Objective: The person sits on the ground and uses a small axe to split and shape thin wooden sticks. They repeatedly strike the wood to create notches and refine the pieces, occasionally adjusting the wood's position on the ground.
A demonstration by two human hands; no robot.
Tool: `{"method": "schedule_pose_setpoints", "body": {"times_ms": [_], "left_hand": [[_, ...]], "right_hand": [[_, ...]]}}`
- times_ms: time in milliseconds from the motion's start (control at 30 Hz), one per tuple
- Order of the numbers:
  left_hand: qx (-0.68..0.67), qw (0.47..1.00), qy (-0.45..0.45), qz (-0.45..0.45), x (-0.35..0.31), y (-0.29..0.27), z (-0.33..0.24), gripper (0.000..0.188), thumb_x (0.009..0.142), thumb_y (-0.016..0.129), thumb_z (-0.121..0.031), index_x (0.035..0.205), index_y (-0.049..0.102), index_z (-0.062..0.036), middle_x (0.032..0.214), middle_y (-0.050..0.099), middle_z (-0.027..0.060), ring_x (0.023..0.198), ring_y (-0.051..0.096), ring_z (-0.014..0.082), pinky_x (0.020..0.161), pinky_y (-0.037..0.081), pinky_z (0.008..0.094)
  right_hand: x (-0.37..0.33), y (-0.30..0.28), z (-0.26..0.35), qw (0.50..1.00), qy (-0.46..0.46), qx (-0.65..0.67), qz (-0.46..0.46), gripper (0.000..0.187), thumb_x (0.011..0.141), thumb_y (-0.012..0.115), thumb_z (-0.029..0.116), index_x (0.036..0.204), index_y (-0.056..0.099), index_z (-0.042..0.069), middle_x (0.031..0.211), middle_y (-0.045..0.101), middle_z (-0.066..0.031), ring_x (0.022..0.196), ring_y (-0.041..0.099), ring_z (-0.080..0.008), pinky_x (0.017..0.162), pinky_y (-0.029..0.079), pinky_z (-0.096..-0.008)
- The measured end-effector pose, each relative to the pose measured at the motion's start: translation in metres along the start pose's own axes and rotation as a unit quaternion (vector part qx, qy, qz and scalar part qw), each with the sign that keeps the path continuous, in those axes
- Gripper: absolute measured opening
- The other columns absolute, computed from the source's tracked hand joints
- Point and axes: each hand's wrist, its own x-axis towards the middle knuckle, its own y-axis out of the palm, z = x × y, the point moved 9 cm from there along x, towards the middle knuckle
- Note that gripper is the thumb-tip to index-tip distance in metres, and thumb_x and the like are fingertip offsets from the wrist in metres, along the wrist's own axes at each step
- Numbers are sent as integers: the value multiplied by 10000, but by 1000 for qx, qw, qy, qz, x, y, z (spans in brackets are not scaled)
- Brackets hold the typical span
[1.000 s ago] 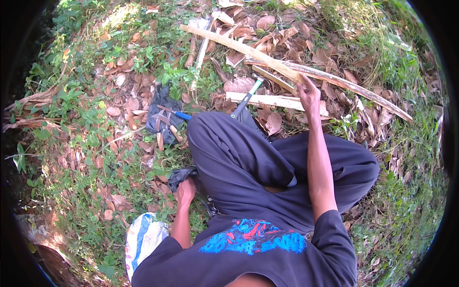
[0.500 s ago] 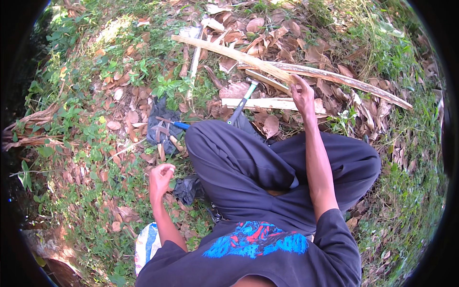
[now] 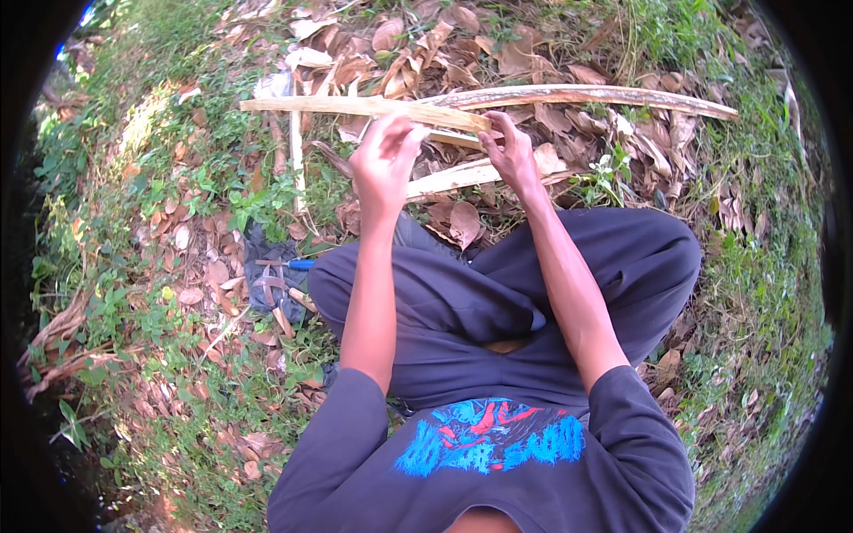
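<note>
My right hand (image 3: 511, 157) grips a pale wooden strip (image 3: 311, 105) near its right end, thumb and fingers closed around it. The strip is raised in front of my crossed legs and runs out to the left. My left hand (image 3: 385, 162) is up at the strip's near side, overlapping its middle. Its fingers are curled together and somewhat blurred; what they pinch is too small to make out, and whether they touch the wood is unclear. The hammer seen earlier is hidden behind my left hand and forearm.
A long barked strip (image 3: 604, 94) and a shorter pale slat (image 3: 453, 180) lie on dry leaves. Another thin slat (image 3: 298, 160) lies left of them. A blue-handled tool (image 3: 300, 264) and wooden-handled tools (image 3: 283, 318) rest on dark plastic (image 3: 258, 244) beside my left knee.
My left hand has risen from beside my left knee to the strip. My right hand still holds the strip, now turned more level across the view. The view has shifted slightly right.
</note>
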Motion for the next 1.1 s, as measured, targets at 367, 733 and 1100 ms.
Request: {"method": "schedule_pose_setpoints", "body": {"times_ms": [367,733,1100], "left_hand": [[106,981,114,120,32,91,53,107,876,718,-46,961,702,18,915,724,134,791,720,210,678,570,313],[120,974,149,121,31,90,54,100,886,705,-30,973,696,18,918,727,126,797,707,190,704,555,308],[126,964,198,126,26,91,46,73,864,671,3,931,646,15,883,681,154,798,689,304,708,542,374]], "right_hand": [[-3,-2,4,1000,-21,-1,-13,347,922,683,135,1231,577,18,1062,694,-233,978,701,-356,806,563,-415],[-1,-3,7,1000,-14,20,-18,302,916,681,120,1187,594,21,1069,694,-236,1039,690,-364,832,561,-425],[5,-11,13,999,-28,6,-22,238,945,652,154,1128,686,6,1053,716,-171,901,710,-277,759,578,-340]]}}
